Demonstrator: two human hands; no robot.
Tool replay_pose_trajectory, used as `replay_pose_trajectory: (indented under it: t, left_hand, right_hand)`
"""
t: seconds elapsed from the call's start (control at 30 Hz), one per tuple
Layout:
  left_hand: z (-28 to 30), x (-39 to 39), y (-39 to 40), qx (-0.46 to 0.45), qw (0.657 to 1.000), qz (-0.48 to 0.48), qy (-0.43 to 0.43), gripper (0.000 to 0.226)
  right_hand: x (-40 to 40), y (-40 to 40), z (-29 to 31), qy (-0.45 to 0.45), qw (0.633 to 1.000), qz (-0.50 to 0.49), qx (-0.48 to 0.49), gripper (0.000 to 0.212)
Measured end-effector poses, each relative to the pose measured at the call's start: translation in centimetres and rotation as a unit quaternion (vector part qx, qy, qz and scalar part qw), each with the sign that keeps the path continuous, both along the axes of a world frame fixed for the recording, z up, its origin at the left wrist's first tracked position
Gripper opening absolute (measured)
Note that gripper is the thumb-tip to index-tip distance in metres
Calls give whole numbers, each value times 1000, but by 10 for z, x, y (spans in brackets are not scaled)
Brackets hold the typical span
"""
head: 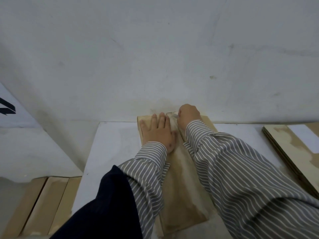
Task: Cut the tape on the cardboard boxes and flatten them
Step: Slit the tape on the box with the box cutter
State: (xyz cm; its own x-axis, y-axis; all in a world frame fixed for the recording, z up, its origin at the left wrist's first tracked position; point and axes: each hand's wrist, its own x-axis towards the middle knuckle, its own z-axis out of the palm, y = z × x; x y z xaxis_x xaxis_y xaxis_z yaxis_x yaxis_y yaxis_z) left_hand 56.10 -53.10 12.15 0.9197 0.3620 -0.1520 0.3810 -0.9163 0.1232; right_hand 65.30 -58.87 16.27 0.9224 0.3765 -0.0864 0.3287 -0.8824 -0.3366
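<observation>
Head view: a white table (110,152) stands against a pale wall (155,49). On it a long cardboard box (183,187) runs from the near edge to the wall. Flat cardboard sheets (283,152) lie at the right. The left hand (158,133) presses flat, fingers straight, on the box's far end. Just right of it, the right hand (189,114) grips a small blade (175,116) at the box's centre seam.

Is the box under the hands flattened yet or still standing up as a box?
Cannot tell. The box looks low on the table, left hand flat on it, but sleeves hide its sides.
</observation>
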Motion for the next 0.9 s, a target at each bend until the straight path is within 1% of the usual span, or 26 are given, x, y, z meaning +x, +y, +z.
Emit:
replay_pose_trajectory:
  t: [0.1,0.2,0.3,0.43,0.57,0.7,0.9]
  left_hand:
    - [0,-1,-1,10,1000,-3,-1,63]
    - [2,0,-1,13,1000,-2,2,63]
    - [2,0,-1,12,1000,4,-3,63]
    - [1,0,-1,8,1000,5,2,62]
    - [0,2,-1,9,1000,3,5,63]
    - [0,2,-1,2,1000,1,1,64]
    - [0,1,-2,21,1000,-1,0,63]
  right_hand:
    - [-2,2,0,-5,1000,5,14,7]
    - [-8,6,0,-10,1000,-1,23,11]
    - [-10,7,2,-14,1000,5,16,13]
    - [-8,9,5,-21,1000,9,4,10]
    - [-8,3,-1,-17,1000,18,-4,10]
    - [-3,-6,6,-4,999,29,-15,3]
    - [-17,-13,-5,-17,997,60,-44,16]
